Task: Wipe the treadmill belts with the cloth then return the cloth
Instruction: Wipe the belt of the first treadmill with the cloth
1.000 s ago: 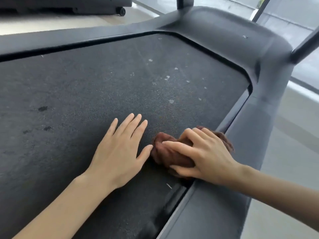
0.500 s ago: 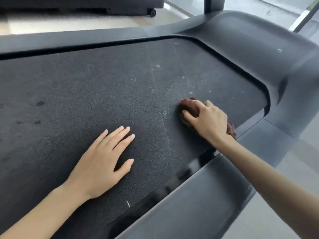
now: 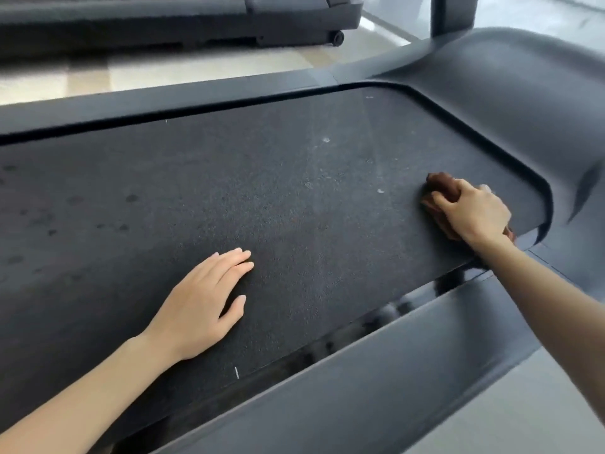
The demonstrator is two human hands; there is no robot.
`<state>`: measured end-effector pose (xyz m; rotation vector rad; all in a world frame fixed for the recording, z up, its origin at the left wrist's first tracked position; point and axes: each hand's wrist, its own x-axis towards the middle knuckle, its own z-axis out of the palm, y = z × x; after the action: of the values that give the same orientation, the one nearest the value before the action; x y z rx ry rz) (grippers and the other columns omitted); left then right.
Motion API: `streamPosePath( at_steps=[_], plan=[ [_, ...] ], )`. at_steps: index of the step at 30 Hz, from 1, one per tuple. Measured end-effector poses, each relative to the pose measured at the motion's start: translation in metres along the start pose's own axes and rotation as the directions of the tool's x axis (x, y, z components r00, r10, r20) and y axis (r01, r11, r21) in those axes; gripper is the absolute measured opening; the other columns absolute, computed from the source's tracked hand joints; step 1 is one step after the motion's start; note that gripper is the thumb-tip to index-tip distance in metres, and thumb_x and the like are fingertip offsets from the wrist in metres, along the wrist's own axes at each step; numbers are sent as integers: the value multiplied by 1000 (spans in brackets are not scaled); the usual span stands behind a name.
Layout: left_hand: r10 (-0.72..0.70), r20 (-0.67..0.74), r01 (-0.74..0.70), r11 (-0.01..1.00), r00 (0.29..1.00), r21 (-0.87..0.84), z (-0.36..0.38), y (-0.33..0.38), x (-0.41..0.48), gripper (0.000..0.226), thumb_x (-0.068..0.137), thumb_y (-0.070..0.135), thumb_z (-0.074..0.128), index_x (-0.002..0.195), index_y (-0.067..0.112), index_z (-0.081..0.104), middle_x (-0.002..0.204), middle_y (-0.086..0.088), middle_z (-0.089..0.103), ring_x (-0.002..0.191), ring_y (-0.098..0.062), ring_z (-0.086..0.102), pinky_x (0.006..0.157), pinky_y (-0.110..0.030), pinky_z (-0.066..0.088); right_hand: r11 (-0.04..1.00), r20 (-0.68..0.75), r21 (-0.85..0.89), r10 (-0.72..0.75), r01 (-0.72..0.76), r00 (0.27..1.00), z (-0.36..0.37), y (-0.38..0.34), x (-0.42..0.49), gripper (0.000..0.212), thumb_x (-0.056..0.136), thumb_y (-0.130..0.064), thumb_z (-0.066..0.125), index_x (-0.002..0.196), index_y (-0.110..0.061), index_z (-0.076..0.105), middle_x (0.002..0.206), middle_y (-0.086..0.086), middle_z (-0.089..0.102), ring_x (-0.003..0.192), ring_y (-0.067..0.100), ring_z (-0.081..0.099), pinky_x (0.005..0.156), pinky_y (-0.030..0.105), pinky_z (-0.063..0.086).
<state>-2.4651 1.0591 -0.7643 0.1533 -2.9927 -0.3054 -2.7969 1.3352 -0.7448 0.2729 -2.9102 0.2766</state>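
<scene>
A dark grey treadmill belt [image 3: 229, 198] fills most of the view, with pale specks and dark spots on it. My right hand [image 3: 474, 213] grips a bunched brown cloth [image 3: 440, 188] and presses it on the belt near its right end, close to the curved motor cover. My left hand [image 3: 203, 303] lies flat on the belt near the front edge, fingers straight and together, well apart from the cloth. Most of the cloth is hidden under my right hand.
The treadmill's grey side rail [image 3: 376, 371] runs along the near edge and the motor cover [image 3: 510, 93] rises at the right. A post [image 3: 453, 13] stands behind it. A second treadmill [image 3: 183, 21] sits across a strip of pale floor [image 3: 203, 70].
My right hand has pushed the cloth along the belt away from my left hand toward the motor cover. My left hand has stayed flat on the belt.
</scene>
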Motion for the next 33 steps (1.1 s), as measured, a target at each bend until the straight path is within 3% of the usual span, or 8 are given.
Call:
streamPosePath(
  at_steps=[3,7,12,15,18,21,29,33],
  plan=[
    [12,40,-14,999,999,42,0,0,2,54,90,39,29,126,8,54,137,-3,49,130,-17,41,112,-27,18,997,7,16,72,-72,997,5,-21,-9,53,87,-58,46,125,-23,57,111,22,59,102,41,57,87,43,45],
    [122,86,-133,981,989,137,-5,0,15,63,97,43,15,119,6,61,130,-6,56,123,-22,51,107,-31,26,962,-41,24,-270,271,962,8,-84,-87,47,84,-60,50,113,-25,62,94,11,59,85,32,58,67,33,39],
    [142,55,-146,988,988,60,-4,6,48,47,89,34,41,121,6,58,133,-9,53,125,-24,49,107,-36,33,766,-59,150,-624,625,779,-1,-106,-156,46,75,-62,55,107,-31,67,78,1,55,67,22,57,59,26,36],
    [233,62,-235,972,971,30,4,5,55,52,91,38,34,129,8,52,140,-5,46,133,-20,38,113,-34,23,852,-26,165,-500,497,865,-4,-76,-130,49,77,-63,58,115,-33,66,85,4,58,78,27,62,66,34,47],
    [248,44,-246,968,968,-48,12,0,49,60,90,45,24,135,12,46,145,-1,40,139,-16,27,115,-33,16,991,6,64,-118,117,993,-9,-46,-87,49,81,-63,54,123,-38,59,97,7,59,94,30,60,75,36,45],
    [270,45,-269,962,962,-39,14,-1,42,65,89,49,20,139,13,42,149,-1,34,142,-15,20,116,-33,11,995,34,39,93,-94,995,-9,-48,-78,51,85,-63,48,127,-35,54,109,11,59,101,35,58,80,38,44],
    [241,35,-238,969,970,-62,13,2,48,59,87,45,26,126,13,56,137,-2,50,133,-20,40,112,-39,27,900,-4,62,-433,432,901,-12,-76,-153,52,78,-64,51,119,-34,61,81,2,52,72,24,57,65,32,46],
    [253,32,-251,965,967,-72,16,0,49,67,93,53,14,125,13,57,136,-2,50,131,-21,41,110,-36,21,940,27,-15,-339,340,940,-10,-39,-103,50,80,-63,55,124,-39,57,88,3,55,85,25,60,71,33,45]
  ],
)
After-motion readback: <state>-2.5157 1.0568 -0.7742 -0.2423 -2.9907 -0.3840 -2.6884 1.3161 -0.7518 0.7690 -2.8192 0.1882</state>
